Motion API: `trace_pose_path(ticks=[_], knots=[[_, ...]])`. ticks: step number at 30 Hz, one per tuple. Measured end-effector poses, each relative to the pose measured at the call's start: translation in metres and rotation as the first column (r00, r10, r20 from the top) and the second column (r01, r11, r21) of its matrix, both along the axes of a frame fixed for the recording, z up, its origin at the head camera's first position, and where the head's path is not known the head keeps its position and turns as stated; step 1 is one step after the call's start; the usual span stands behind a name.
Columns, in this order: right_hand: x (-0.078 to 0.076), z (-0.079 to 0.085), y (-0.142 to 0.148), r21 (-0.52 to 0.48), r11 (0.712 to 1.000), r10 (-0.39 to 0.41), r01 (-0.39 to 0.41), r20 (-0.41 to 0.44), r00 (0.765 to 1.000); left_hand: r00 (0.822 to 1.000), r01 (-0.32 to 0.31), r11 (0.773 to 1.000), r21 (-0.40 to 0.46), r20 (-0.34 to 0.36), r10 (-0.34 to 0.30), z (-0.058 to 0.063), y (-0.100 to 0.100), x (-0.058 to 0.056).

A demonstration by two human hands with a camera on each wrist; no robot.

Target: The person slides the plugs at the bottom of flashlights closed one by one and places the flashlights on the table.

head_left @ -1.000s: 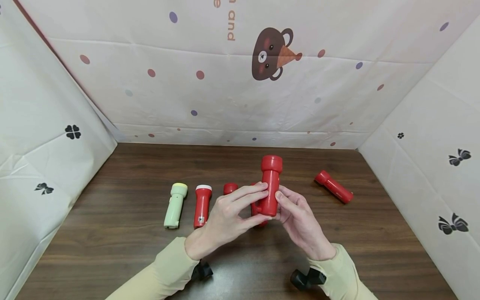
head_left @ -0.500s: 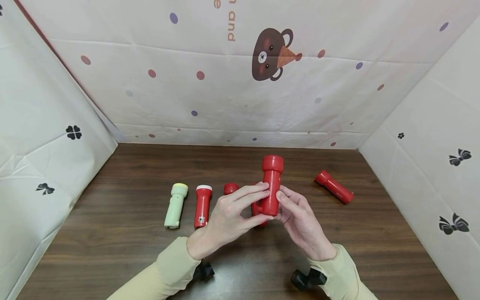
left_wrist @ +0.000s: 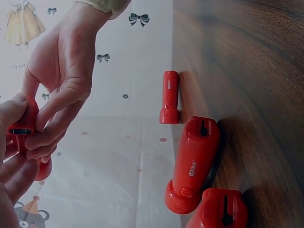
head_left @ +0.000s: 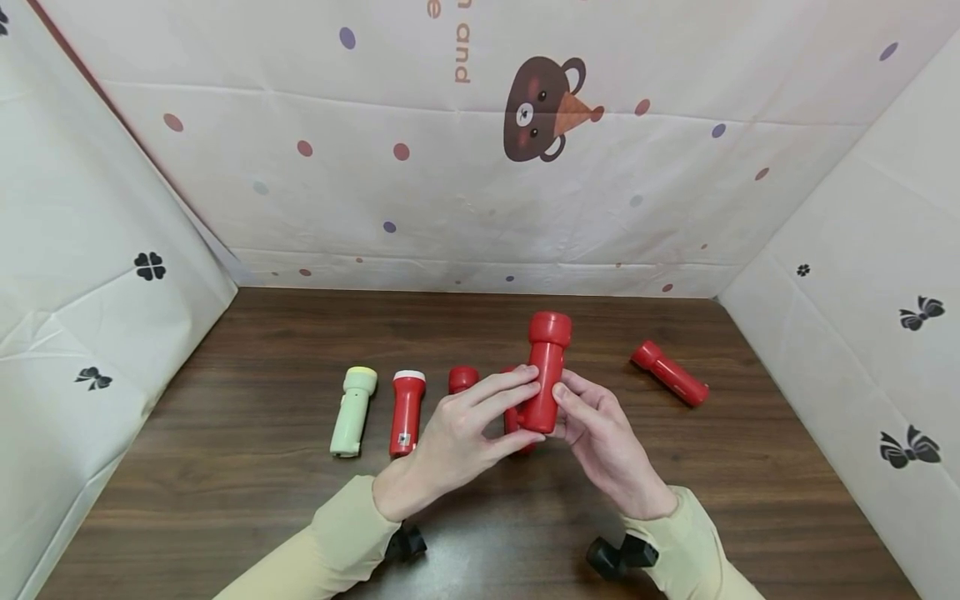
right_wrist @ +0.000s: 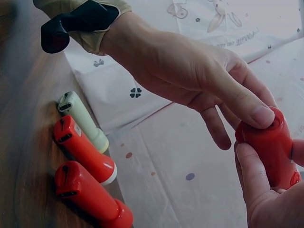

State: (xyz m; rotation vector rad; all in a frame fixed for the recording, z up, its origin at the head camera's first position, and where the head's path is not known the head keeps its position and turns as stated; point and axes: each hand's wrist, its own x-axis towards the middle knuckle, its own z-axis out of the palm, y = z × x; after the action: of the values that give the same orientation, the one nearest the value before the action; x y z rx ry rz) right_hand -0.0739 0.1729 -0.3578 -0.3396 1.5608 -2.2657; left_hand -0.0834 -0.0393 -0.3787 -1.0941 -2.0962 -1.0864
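A red flashlight [head_left: 548, 367] is held up above the table between both hands, its wide head upward and leaning slightly right. My left hand [head_left: 459, 435] grips its lower body from the left, thumb near the base and fingers along the side. From the right, my right hand [head_left: 606, 450] pinches the lower body with thumb and fingers. In the right wrist view, the left thumb [right_wrist: 242, 102] presses near a rounded end of the flashlight [right_wrist: 270, 152]. Behind the hands, two more red flashlights, one with its head [head_left: 462, 379] showing and another [head_left: 512, 421], are partly hidden.
A pale green flashlight [head_left: 352, 414] and a white-rimmed red flashlight [head_left: 407, 414] lie left on the brown wooden table [head_left: 247, 467]. A smaller red flashlight [head_left: 670, 374] lies slanted at the right. Patterned white sheets [head_left: 420, 192] enclose the back and sides.
The held flashlight's head has tilted slightly to the right. Both hands keep their grip almost in the same place; the other flashlights stay put.
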Motion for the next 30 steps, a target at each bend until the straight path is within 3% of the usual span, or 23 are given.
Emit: trace_pose_path(ticks=[6,18,23,30], knots=[[0.000,-0.002,0.004,0.074,0.997,-0.018,0.020,-0.030,0.999,1.000,0.012,1.000,-0.010,0.009,-0.012,-0.002,-0.001,0.001],[0.001,-0.005,0.009,0.228,0.967,-0.086,0.111,-0.119,0.989,0.998,0.057,0.997,0.059,0.016,-0.058,-0.005,-0.001,-0.003],[0.002,-0.006,0.008,0.351,0.921,-0.099,0.168,-0.207,0.973,0.999,0.040,0.993,0.112,0.014,-0.042,-0.002,0.001,-0.006],[0.004,-0.011,0.005,0.497,0.832,-0.099,0.246,-0.303,0.948,0.999,-0.046,0.984,0.172,0.013,0.045,0.006,0.003,-0.010]])
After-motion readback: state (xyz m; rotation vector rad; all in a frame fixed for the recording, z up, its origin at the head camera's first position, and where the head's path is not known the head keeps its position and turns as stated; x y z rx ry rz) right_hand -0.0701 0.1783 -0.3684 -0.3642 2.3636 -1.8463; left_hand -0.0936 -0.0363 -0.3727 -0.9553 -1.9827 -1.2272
